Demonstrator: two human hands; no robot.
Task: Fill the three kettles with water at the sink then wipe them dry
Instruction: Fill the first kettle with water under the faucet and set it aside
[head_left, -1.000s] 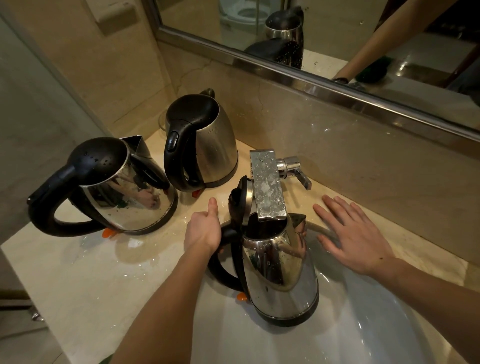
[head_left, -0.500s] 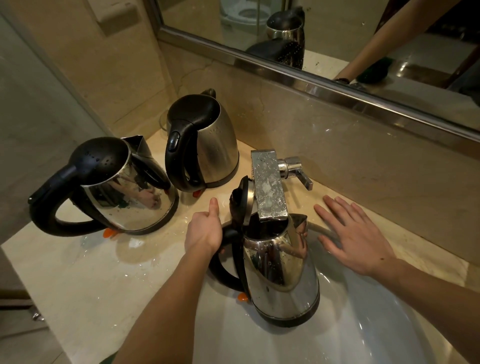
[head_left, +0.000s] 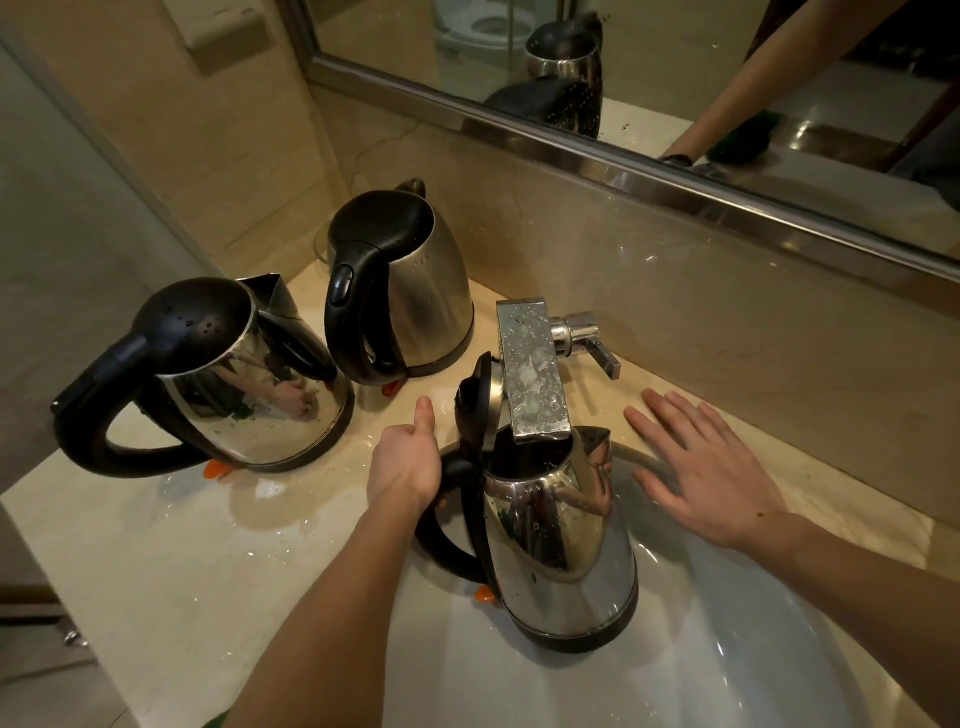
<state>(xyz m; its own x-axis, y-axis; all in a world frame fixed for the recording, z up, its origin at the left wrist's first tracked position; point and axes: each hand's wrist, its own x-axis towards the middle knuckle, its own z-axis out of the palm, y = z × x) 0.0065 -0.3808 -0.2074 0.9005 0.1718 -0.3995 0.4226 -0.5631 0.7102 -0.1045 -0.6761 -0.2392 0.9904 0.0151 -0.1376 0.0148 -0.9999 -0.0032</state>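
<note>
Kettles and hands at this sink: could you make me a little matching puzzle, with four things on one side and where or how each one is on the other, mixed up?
Things
1. front kettle
2. back kettle
3. left hand
4. right hand

States
a. flat, fingers straight, at the edge of the sink
b. lid shut, standing on the counter
c. lid up, beneath the tap
d. grips a black handle

Pairs: 1-c, 2-b, 3-d, 4-a
</note>
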